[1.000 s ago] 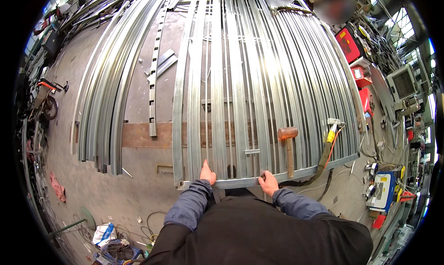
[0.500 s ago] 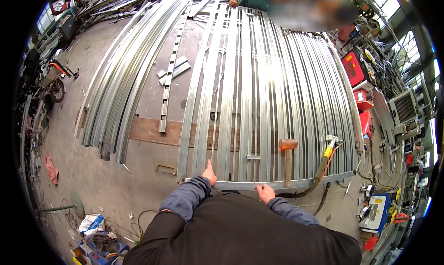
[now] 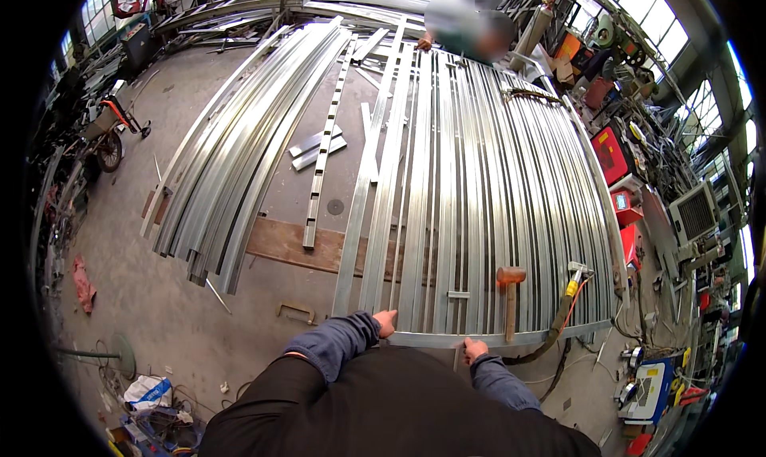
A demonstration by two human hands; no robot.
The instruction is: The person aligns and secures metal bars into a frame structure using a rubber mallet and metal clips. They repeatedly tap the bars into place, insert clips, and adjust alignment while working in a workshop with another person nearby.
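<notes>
Silvery metal bars fan out on our left in a loose bundle (image 3: 254,162), their near ends uneven; since we see no tie around it, one knock could set it sliding. These lengths look smooth and channel-like, bright where the light lands. Next comes a slotted bar (image 3: 321,170), thin and regularly notched, its near end at a rust-brown plank (image 3: 281,246); a foot catching that end could swing it round.

Our left hand (image 3: 385,323) is by the left part of the front rail (image 3: 431,341), one finger pointing forward; how its other fingers are set we cannot tell. Straight ahead of us spreads the grid of bars (image 3: 420,178), long flat strips with dark gaps, the rail running across their near ends. Uneven pressure from our two hands could push the rail askew, or nip a fingertip between hard edges. At the far end is a co-worker's hand (image 3: 425,42), which a sudden shove could catch.

Our right hand (image 3: 475,349) has its fingers bent in narrow at the rail; whether they pinch it we cannot tell. Further right, a mallet (image 3: 511,293) with an orange-brown head and straight handle might slip if the bars were jolted. Last, a yellow-necked torch (image 3: 573,285) rests on the metal; a snag on its dark hose (image 3: 550,329) could drag it down.
</notes>
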